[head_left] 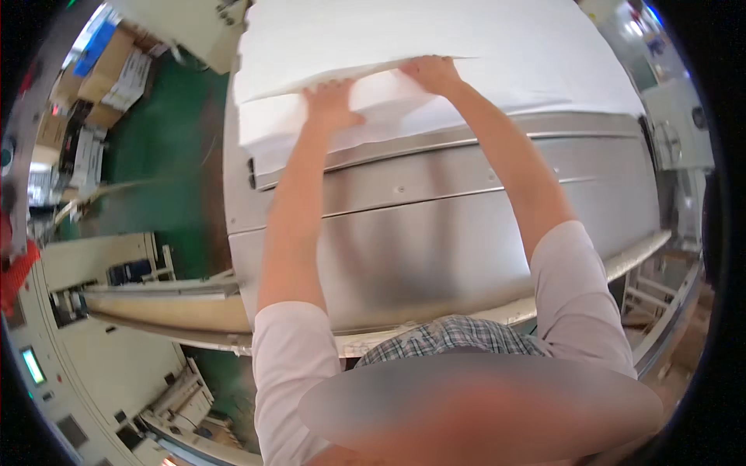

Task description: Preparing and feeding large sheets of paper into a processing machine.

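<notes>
A wide white sheet [435,31] covers the far part of a metal worktop; whether it is cloth or paper I cannot tell. Its near part forms a raised flap with a narrow dark gap along its far edge. My left hand [332,103] lies on this flap, its fingers spread at the edge and the thumb apart. Farther right, my right hand [432,74] has its fingers bent over the same edge, closed on the sheet; its thumb side is blurred. Both forearms reach across the worktop.
The shiny metal worktop [404,248] slopes toward me, with a pale padded rail [645,255] along its near edge. Cardboard boxes [109,66] stand on the green floor [159,147] at left. A cream machine cabinet [101,365] with a small lit screen is at lower left.
</notes>
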`<state>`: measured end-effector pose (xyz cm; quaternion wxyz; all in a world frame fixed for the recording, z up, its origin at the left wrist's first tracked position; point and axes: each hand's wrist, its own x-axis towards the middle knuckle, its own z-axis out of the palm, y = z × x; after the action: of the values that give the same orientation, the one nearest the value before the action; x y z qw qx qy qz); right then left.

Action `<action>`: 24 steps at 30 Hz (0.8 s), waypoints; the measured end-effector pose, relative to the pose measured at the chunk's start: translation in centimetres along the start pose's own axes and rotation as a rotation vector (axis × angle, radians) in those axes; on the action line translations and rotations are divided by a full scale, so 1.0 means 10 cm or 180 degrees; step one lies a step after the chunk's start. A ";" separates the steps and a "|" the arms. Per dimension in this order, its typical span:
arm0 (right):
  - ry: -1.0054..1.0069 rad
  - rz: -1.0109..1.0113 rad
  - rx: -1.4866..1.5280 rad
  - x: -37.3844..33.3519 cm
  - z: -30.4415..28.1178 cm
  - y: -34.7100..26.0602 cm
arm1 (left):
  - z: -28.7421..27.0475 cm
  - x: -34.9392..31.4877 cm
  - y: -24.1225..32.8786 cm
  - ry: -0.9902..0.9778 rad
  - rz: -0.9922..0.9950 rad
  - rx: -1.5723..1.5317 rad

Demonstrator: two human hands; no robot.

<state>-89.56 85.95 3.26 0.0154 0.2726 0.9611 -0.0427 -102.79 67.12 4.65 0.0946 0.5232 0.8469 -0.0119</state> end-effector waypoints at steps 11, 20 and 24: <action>-0.0327 0.0492 -0.0148 -0.66 -0.29 1.93 | -0.13 0.32 0.20 -0.0961 -0.1077 0.0414; -0.0724 0.0118 -0.0011 -1.00 -0.63 3.84 | -0.14 0.20 0.49 -0.1043 -0.2103 0.0985; -0.0952 -0.0052 -0.0325 -1.18 -0.69 4.93 | -0.06 0.21 0.53 -0.1039 -0.2245 0.1034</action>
<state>-53.67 122.22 7.15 0.1718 0.2542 0.9512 -0.0339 -99.08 71.49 5.25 0.1339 0.2007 0.9351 -0.2597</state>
